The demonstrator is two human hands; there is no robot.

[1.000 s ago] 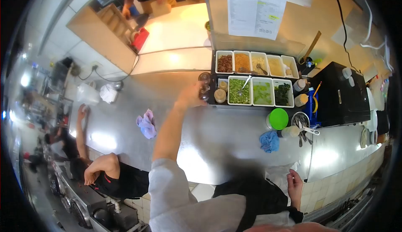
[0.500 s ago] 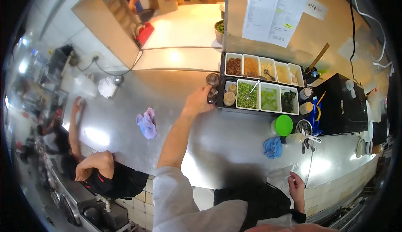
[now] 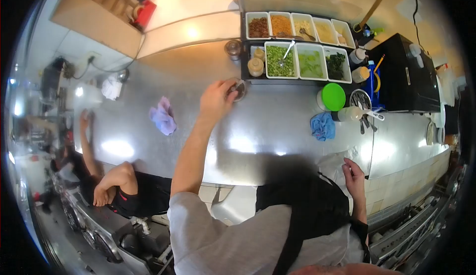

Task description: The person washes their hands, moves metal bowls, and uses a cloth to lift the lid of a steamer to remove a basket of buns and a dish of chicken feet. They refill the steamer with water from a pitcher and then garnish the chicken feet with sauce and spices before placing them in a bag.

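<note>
My left hand [image 3: 218, 99] reaches out over the steel counter, its fingers closed on a small round jar [image 3: 239, 91] with dark contents. A similar dark jar [image 3: 232, 50] stands beyond it, beside the left end of the topping rack. Close to my body, my right hand [image 3: 354, 178] has its fingers curled at the edge of a thin, clear plastic sheet [image 3: 333, 164]. It appears to pinch that plastic, though the contact is partly hidden. Chopped green onions [image 3: 280, 61] fill a white tub with a spoon in it, to the right of my left hand.
A green-lidded tub [image 3: 333, 97], a blue cloth [image 3: 323, 126] and a utensil holder [image 3: 360, 99] stand to the right. A purple cloth [image 3: 163, 116] lies left of my forearm. Another person's arm [image 3: 87, 138] rests on the counter at far left. A black box [image 3: 404, 74] sits at right.
My left hand has drawn one jar away from the rack, toward me, leaving the other jar standing there. The view has tilted down. My right hand keeps its curled pose by the plastic.
</note>
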